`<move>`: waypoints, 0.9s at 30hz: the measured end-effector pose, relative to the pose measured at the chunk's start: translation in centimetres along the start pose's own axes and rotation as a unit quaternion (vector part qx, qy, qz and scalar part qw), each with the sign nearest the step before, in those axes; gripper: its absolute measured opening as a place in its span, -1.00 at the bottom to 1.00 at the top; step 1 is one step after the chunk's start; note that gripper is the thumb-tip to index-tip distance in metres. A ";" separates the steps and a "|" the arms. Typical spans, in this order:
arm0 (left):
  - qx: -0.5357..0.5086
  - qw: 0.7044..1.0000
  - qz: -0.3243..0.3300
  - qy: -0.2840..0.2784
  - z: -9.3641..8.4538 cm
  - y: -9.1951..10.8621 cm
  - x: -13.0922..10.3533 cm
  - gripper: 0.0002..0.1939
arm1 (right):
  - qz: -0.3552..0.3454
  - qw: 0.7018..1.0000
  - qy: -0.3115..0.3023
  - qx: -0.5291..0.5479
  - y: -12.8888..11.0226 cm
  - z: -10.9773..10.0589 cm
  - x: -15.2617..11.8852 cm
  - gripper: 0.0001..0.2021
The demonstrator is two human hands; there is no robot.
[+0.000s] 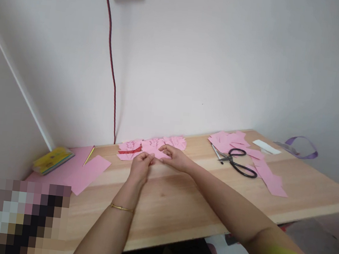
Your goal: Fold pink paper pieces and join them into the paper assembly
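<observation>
While a yellow packet (pixel 53 160) lies at the left end of the desk (pixel 176 201), its contents are too blurred to identify. It sits on pink sheets (pixel 89 175), with a yellow pencil (pixel 89 155) at their far edge.

The left hand (pixel 141 166) has its fingers pinched together on the near left edge of a pink paper piece (pixel 158 153). The right hand (pixel 175 158) has its thumb and forefinger parted, touching the right end of the same piece; the firmness of that contact cannot be told. The piece is at the far middle of the desk, just in front of a row of folded pink papers (pixel 129 145). A red strip (pixel 130 151) lies on the row's left part, beside the left hand.

The row lies close to the wall (pixel 195 64), which bounds the far edge. Bare wood extends from both hands to the near edge. To the right, black-handled scissors (pixel 229 157) lie with handles spread, near a slim pen (pixel 215 151), a pink paper pile (pixel 225 141) and pink offcuts (pixel 269 177). A white strip (pixel 266 147) lies near the far right edge.
</observation>
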State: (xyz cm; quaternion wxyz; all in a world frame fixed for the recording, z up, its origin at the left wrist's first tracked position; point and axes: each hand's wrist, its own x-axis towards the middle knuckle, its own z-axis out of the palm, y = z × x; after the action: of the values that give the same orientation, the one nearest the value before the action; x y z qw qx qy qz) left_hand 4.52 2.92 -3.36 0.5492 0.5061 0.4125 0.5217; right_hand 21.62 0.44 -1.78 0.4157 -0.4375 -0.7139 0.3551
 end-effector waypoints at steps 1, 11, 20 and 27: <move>-0.006 1.000 -0.001 0.003 0.0 0.0 0.0 -0.69 | 0.002 1.000 0.003 -0.002 0.0 0.0 0.0 -0.70; -0.156 0.983 -0.094 -0.017 0.3 0.7 -0.1 -0.72 | 0.028 0.972 0.141 0.185 0.4 -0.2 0.5 -0.61; -0.201 0.973 -0.069 -0.086 0.9 -0.3 -0.2 -0.81 | 0.057 0.967 0.056 0.240 0.1 2.1 0.5 -0.79; -0.194 0.978 -0.046 -0.066 1.2 -0.7 -0.3 -0.83 | 0.059 0.968 0.098 0.222 0.5 2.6 0.8 -0.85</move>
State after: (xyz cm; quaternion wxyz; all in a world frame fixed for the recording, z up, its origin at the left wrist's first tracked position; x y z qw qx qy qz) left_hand 5.78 2.52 -3.91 0.6862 0.4038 0.2892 0.5314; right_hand 19.18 0.97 -3.05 0.5482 -0.4085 -0.5459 0.4843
